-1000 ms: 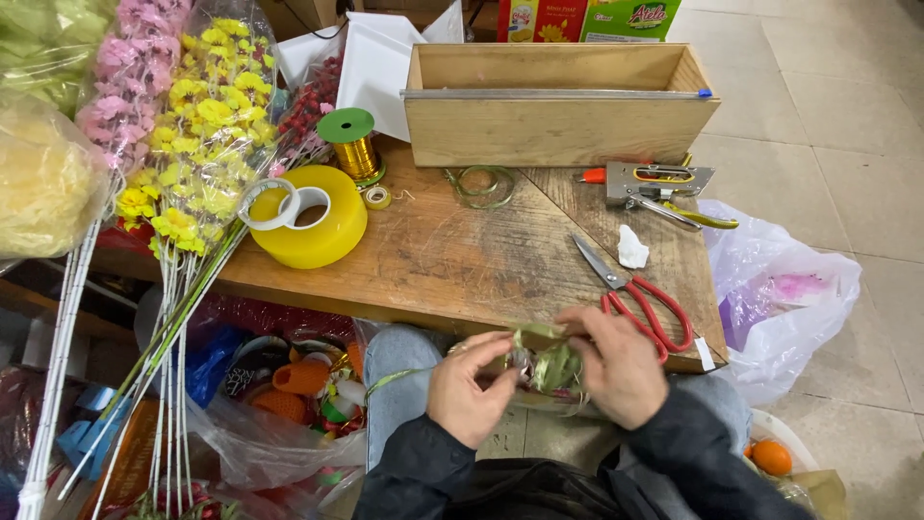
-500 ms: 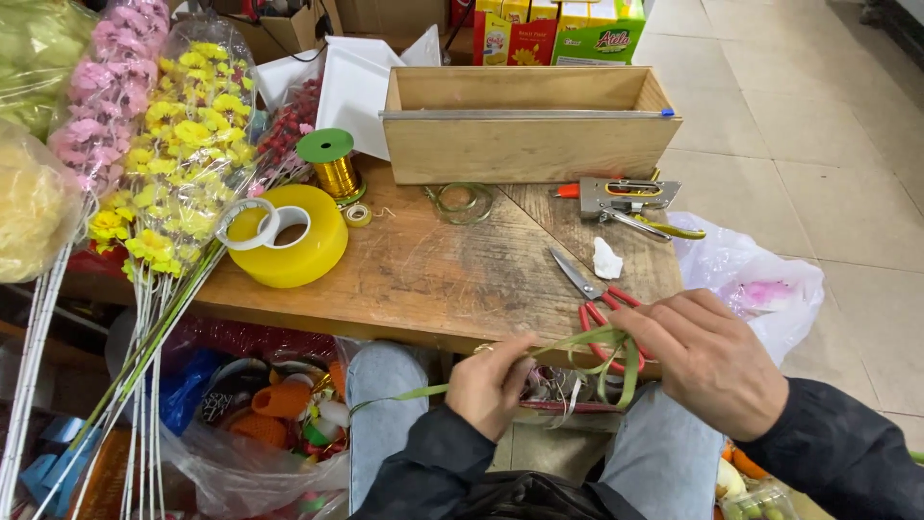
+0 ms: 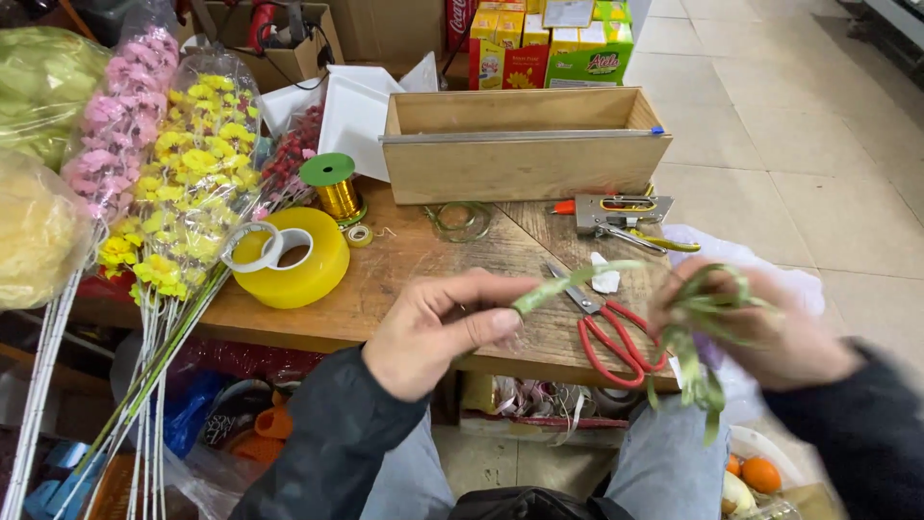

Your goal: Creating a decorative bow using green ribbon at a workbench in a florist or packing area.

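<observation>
My left hand (image 3: pixel 443 327) pinches one end of a green ribbon (image 3: pixel 577 279) between thumb and fingers, in front of the wooden table's (image 3: pixel 414 270) near edge. My right hand (image 3: pixel 760 327), blurred, holds the rest of that ribbon wound in loops around its fingers, with tails hanging down. The ribbon stretches taut between both hands, just above red-handled scissors (image 3: pixel 606 332) lying on the table.
A wooden box (image 3: pixel 520 164) stands at the back. A staple gun (image 3: pixel 616 214), a yellow tape roll (image 3: pixel 294 260), a gold wire spool (image 3: pixel 337 188) and a coil of green wire (image 3: pixel 460 221) lie on the table. Wrapped artificial flowers (image 3: pixel 192 183) lean at left.
My hands have risen from my lap and moved apart, drawing the ribbon out between them. The right hand has swung to the right with the loops.
</observation>
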